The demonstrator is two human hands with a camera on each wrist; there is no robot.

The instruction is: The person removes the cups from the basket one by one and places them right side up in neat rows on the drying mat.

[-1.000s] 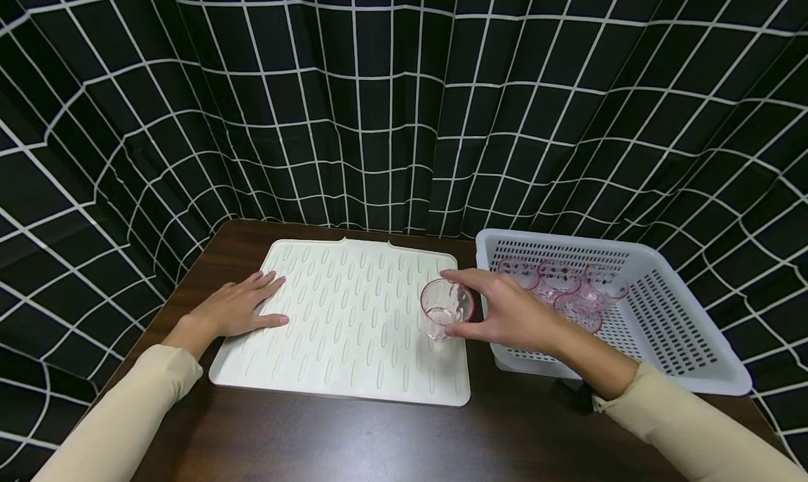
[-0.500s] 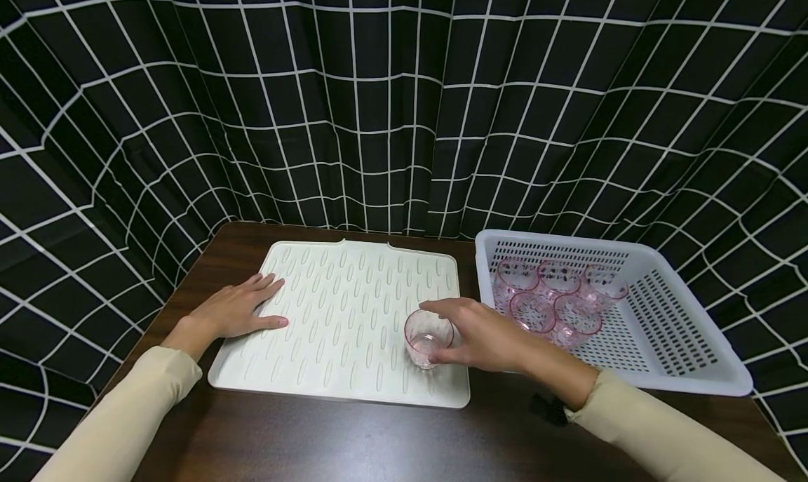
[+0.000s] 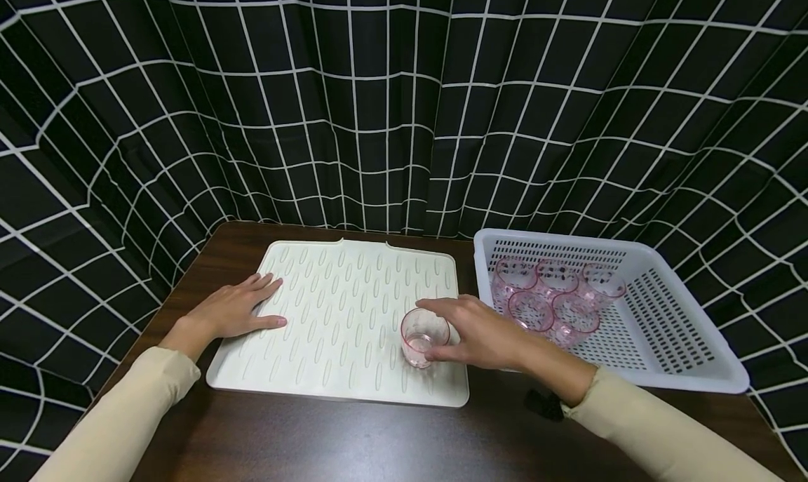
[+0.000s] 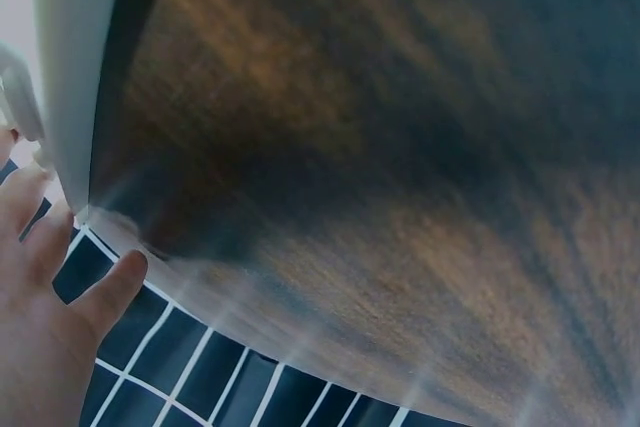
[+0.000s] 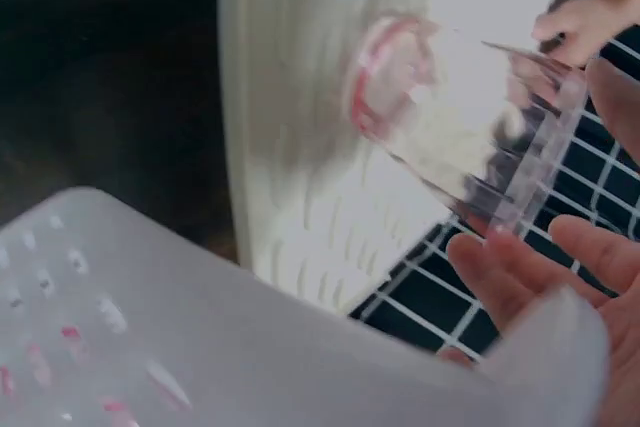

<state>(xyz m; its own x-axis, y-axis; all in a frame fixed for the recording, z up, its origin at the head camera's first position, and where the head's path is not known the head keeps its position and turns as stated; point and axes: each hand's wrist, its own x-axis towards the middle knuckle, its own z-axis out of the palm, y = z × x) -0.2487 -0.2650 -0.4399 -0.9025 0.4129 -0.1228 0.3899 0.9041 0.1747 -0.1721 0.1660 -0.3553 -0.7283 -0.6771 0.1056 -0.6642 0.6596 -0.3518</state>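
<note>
My right hand (image 3: 476,332) holds a clear glass (image 3: 424,338) with a pink rim, thumb and fingers at its right side near the rim. The glass is upright at the lower right of the white ribbed drying mat (image 3: 341,327), and it seems to stand on it. In the right wrist view the glass (image 5: 450,127) meets the fingers at its rim end. My left hand (image 3: 230,310) rests flat with spread fingers on the mat's left edge, holding nothing. The left wrist view shows part of this left hand (image 4: 50,297) at the lower left.
A white perforated basket (image 3: 678,327) stands right of the mat with several pink-rimmed glasses (image 3: 555,296) gathered in its left part. Its near left wall is close to my right hand. The dark wooden table (image 3: 303,440) lies under everything, backed by a black grid curtain (image 3: 379,103).
My right hand brought the glass left and toward the front of the mat, lowering it. Over the last half second it barely moved. The left hand stayed put.
</note>
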